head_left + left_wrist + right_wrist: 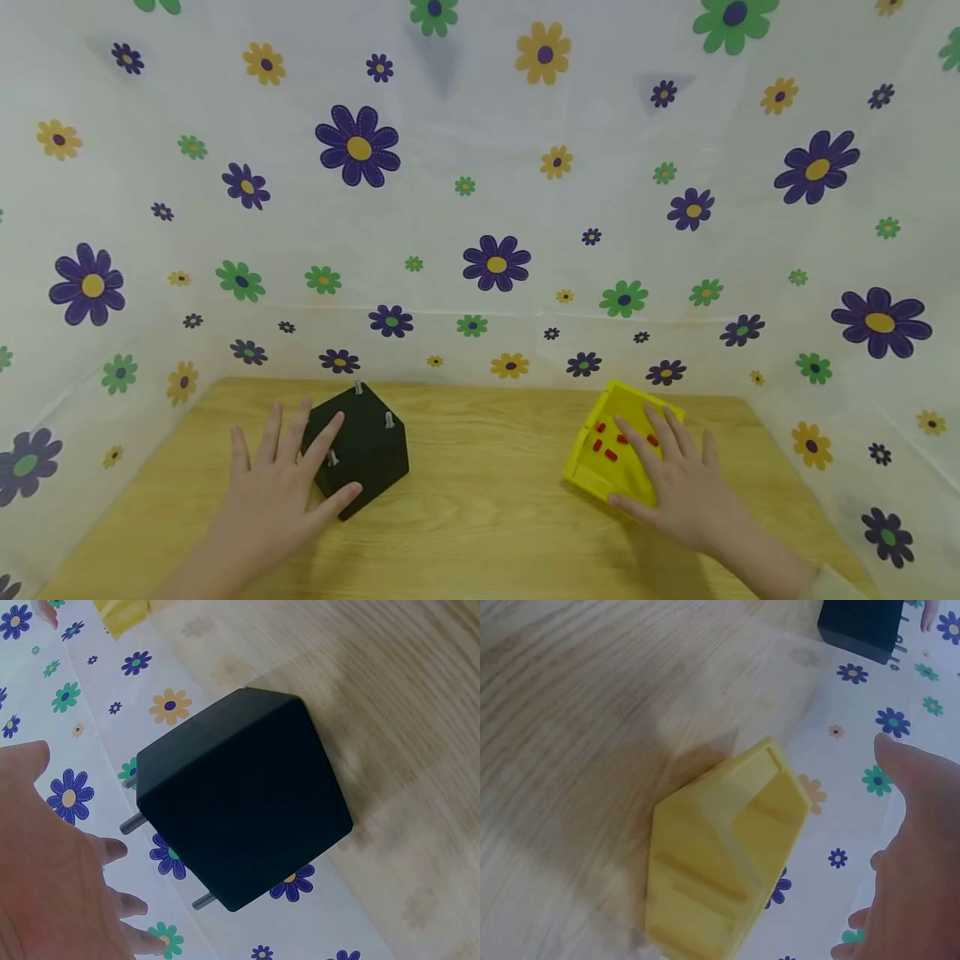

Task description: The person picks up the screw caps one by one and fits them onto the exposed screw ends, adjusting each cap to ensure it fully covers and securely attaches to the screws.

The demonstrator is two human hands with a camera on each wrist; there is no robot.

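My left hand (273, 492) is spread over the left side of a black five-sided block (375, 467), fingers extended and holding nothing. Three short metal pins (389, 420) stand up from the block's top; in the left wrist view the pins (133, 823) project from its far face, with the fingers beside them. On the right, my right hand (686, 496) hovers with spread fingers over a shallow yellow tray (592, 482), partly covering it. Several small red capsule-shaped pieces (611, 455) lie in the tray. From the right wrist, the tray's (697, 862) sloped side shows, apart from the thumb.
Both objects sit on a light wood-grain table (480, 500), with a wide stretch of bare wood between them. A white flower-patterned cloth (480, 208) rises behind the table's far edge and along both sides.
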